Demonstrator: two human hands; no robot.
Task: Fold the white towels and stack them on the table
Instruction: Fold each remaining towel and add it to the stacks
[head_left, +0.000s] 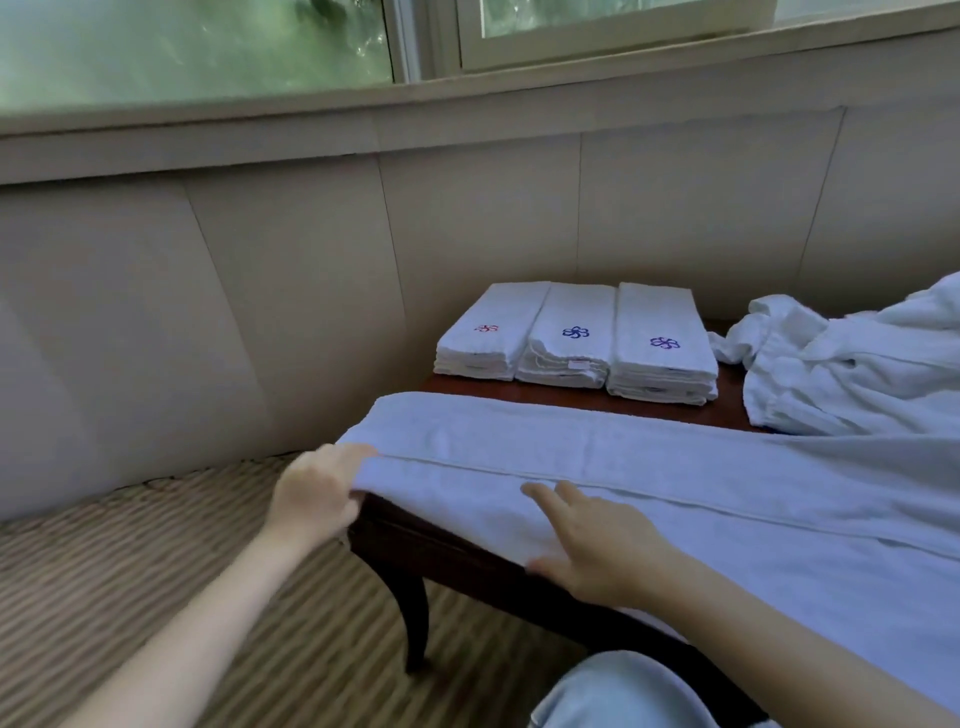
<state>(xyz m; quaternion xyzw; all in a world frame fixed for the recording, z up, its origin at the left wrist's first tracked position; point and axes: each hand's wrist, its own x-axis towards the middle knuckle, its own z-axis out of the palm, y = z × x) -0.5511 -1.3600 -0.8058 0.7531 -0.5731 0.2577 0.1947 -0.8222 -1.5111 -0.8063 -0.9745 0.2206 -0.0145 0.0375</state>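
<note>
The big white towel (649, 467) is lying along the front of the dark table (467, 561), its long axis running left to right. The left hand (317, 493) is pinching its left end; the right hand (597, 545) is pressing flat, fingers straight, beside it.
</note>
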